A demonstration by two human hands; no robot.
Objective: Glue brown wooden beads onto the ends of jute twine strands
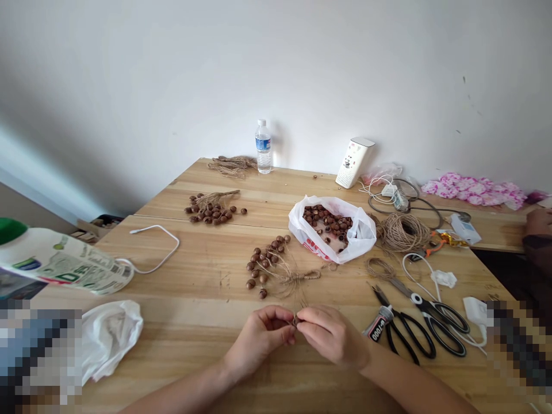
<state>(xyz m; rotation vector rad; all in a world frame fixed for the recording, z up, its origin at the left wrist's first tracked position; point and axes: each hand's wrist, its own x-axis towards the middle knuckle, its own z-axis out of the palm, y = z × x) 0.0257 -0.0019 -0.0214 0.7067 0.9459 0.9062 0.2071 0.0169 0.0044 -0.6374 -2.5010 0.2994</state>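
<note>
Fingertips meeting, my left hand [261,339] and my right hand [332,336] both pinch a thin strand of twine [295,305] near the table's front. What sits right between the fingertips is mostly hidden. The strand leads up to a bundle of brown round nuts [263,261] on twine strings, gathered into a wrapped twine stem [304,276] just beyond my hands. Behind it stands an open white plastic bag [364,238] with many loose brown nutshells [325,221] in it. Close to my right wrist lies a glue tube [379,323].
Right of my hands lie black-handled scissors [444,322] and small pliers [409,333]. A twine ball [403,232] rests behind them. A second nut bundle [213,210], water bottle [263,149] and white box [356,164] stand farther back. At left are a large bottle [73,261] and white cable [166,261].
</note>
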